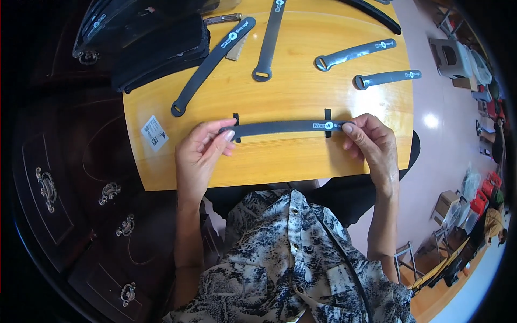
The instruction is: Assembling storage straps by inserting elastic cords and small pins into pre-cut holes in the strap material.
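Observation:
A dark grey storage strap with white lettering is stretched sideways above the wooden table. My left hand pinches its left end between thumb and fingers. At the lettered end, my right hand grips it the same way. Beneath the strap, two short black strips, a left one and a right one, cross its line on the tabletop. Beyond my hands lie two long straps, one slanting and one steeper, plus two shorter ones, each with a slot at one end.
A stack of black material and a clear plastic bag occupy the table's far left. Near them is a brown-handled tool. A white label lies by the left edge. Dark drawers stand left; a grey stool is right.

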Available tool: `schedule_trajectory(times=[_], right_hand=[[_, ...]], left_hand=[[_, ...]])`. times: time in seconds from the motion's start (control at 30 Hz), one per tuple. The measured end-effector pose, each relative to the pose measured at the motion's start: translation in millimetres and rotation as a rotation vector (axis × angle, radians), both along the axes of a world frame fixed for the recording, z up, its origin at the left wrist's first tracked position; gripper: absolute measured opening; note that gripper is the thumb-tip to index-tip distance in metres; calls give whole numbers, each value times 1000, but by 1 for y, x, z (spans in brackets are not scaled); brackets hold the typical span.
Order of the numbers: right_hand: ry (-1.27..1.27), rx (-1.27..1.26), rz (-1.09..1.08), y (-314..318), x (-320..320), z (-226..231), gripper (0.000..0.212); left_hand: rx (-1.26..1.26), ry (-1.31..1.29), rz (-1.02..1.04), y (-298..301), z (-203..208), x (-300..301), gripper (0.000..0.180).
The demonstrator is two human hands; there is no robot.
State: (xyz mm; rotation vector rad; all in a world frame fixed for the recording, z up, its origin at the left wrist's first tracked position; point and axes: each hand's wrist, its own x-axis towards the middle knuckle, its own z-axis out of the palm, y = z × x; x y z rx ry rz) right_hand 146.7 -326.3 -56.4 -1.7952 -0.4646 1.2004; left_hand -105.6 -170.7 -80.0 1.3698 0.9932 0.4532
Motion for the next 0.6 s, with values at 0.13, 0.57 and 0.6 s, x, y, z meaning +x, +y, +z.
schedule_trajectory(times=[0.13,0.57,0.6], right_hand=[[-163,-67,-17,10,-4,2,18],[-261,3,-90,16,-14,-7,19],[-258,8,-89,16,-14,-6,19]], left_hand=[[43,43,77,4,-3,7,16],[116,65,104,10,-3,8,15],[115,66,95,10,-2,8,15]])
